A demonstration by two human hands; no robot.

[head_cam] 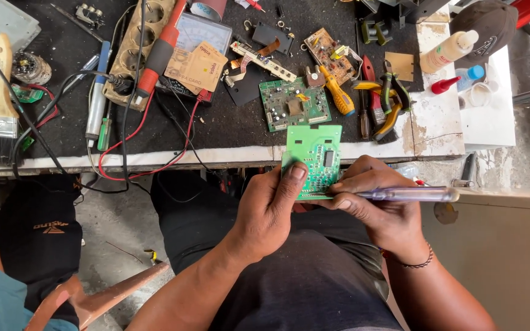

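While the left hand (269,211) closes around the lower left edge of a green circuit board (313,160), its thumb lies flat across the board's face and the other fingers are curled out of sight behind it, so the board stands up and away from the palm, above the person's lap and just short of the workbench (228,156) edge. To the right of that grip, the right hand (378,205) pinches a clear-handled tool (409,194) between thumb and forefinger, fingers pressed together on it; the handle runs off to the right, and the working end sits at the board's lower right edge, though the tip itself is hidden by the fingers. A beaded bracelet (421,262) circles the right wrist. Beyond the held board, further from the hands, the bench carries a paintbrush (1,98) far to the left, a power strip (136,52), a second green board (294,104) straight above the grip, a yellow-handled screwdriver (338,96), pliers (391,101), and a glue bottle (448,51) to the far right.
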